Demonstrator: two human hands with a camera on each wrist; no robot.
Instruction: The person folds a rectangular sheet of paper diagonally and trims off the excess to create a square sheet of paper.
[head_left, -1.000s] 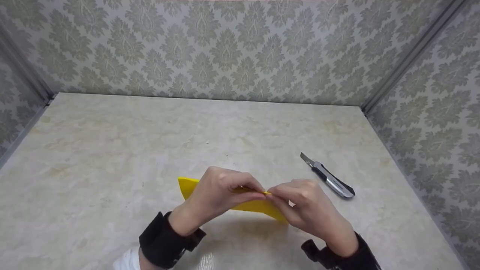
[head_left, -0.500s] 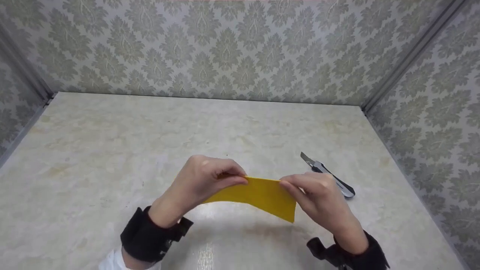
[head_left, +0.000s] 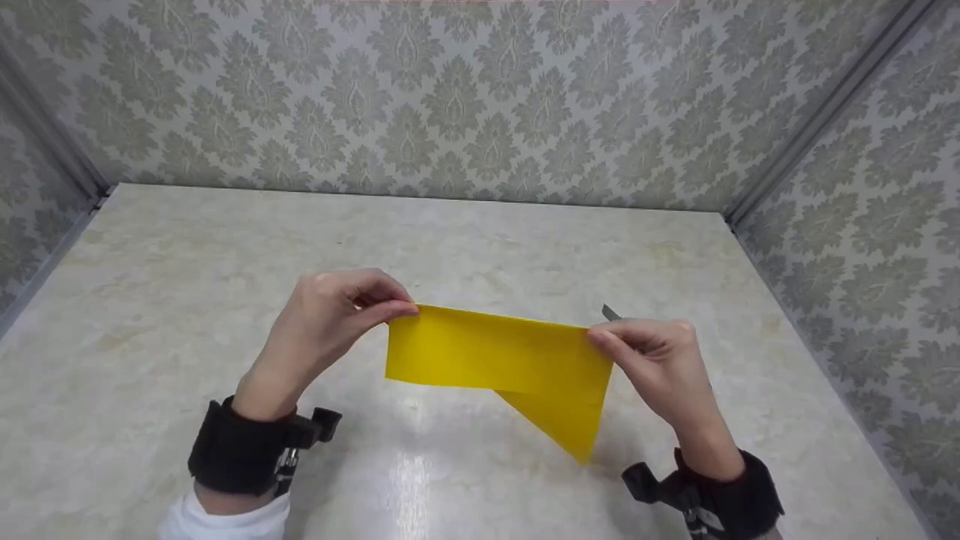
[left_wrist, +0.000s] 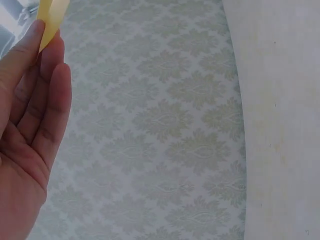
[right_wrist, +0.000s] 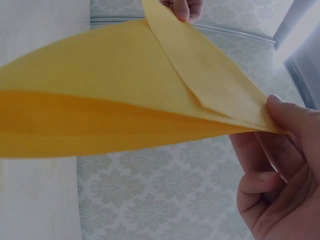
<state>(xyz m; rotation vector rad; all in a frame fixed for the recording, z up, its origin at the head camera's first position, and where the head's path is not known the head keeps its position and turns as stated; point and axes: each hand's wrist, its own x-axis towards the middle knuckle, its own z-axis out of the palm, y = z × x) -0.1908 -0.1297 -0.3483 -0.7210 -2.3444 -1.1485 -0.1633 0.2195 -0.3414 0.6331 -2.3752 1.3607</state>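
A folded sheet of yellow paper is held up over the table, stretched between both hands. My left hand pinches its upper left corner between thumb and fingers; the left wrist view shows the paper's tip in that pinch. At the upper right corner my right hand pinches the fold. A pointed flap hangs below the right part of the sheet. In the right wrist view the paper shows separate layers that gape apart toward the left and meet at the right hand's thumb.
A utility knife lies on the table behind my right hand, blade out; its handle is mostly hidden. The pale marbled table is bordered by patterned walls at the back and sides. Each wrist wears a black strap with a small camera.
The hands have moved apart along the paper's top edge, the left going left and up, the right slightly right. The sheet has been raised and spread open to view. The right hand now covers most of the knife.
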